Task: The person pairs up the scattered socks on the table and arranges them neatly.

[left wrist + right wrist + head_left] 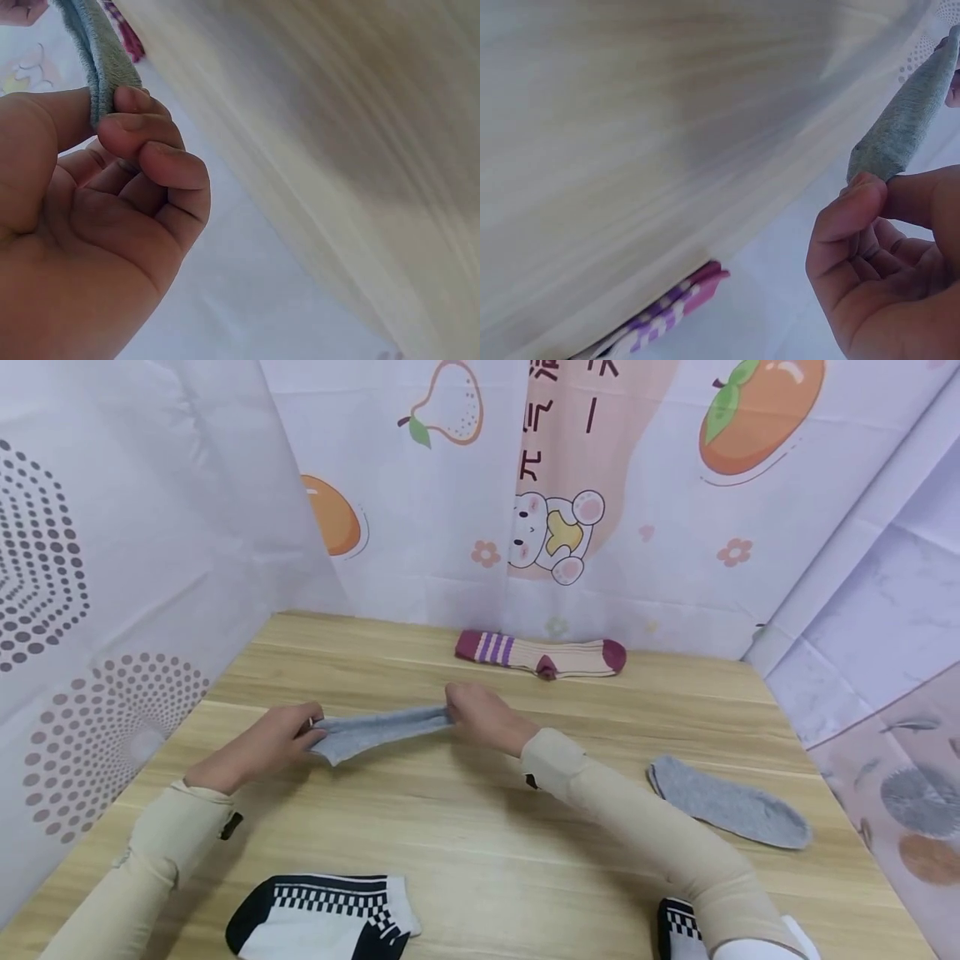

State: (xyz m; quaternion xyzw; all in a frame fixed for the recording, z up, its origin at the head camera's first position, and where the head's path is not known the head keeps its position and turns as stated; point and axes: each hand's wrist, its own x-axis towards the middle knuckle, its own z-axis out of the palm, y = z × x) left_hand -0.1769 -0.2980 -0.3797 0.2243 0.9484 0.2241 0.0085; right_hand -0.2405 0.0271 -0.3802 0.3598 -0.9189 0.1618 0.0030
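A grey sock [386, 729] is stretched between both hands above the wooden table. The left hand [273, 743] pinches its left end between thumb and fingertips; in the left wrist view the sock's ribbed edge [112, 67] shows between them. At the other end the right hand [487, 717] pinches the sock, and the right wrist view shows the grey fabric [904, 124] narrowing away toward the left hand. A second grey sock [727, 802] lies flat at the right, beyond the right forearm.
A cream sock with maroon ends and purple stripes [532, 653] lies at the table's back edge. Near the front lies a black-and-white checkered sock [322, 914]; a similar sock [681, 931] is partly under the right sleeve. Printed curtains [420, 527] enclose the wooden table [480, 835].
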